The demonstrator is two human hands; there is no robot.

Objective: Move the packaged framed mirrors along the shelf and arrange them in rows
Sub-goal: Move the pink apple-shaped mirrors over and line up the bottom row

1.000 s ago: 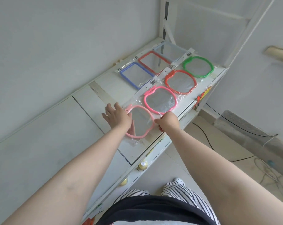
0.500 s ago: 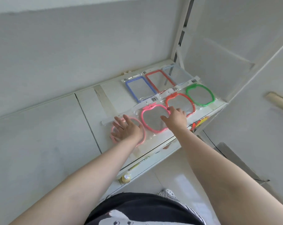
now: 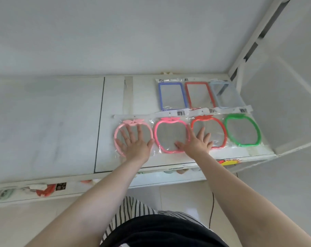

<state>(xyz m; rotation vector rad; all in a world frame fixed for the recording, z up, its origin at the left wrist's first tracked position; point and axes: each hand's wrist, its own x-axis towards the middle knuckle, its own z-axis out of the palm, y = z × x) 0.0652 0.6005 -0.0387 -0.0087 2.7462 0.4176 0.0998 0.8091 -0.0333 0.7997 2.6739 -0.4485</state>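
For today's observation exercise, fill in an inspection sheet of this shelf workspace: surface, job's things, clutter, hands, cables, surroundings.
Surface: white shelf top, seams and a taped strip showing.
Job's things: front row of bagged apple-shaped mirrors, pale pink frame, bright pink frame, red frame, green frame; back row of rectangular mirrors, blue frame, red rectangular frame, grey frame.
Clutter: nothing seen on top.
Hands: left hand flat on the pale pink mirror; right hand flat across the bright pink and red ones.
Cables: black cable on the floor.
Surroundings: white wall, goods on the shelf below.
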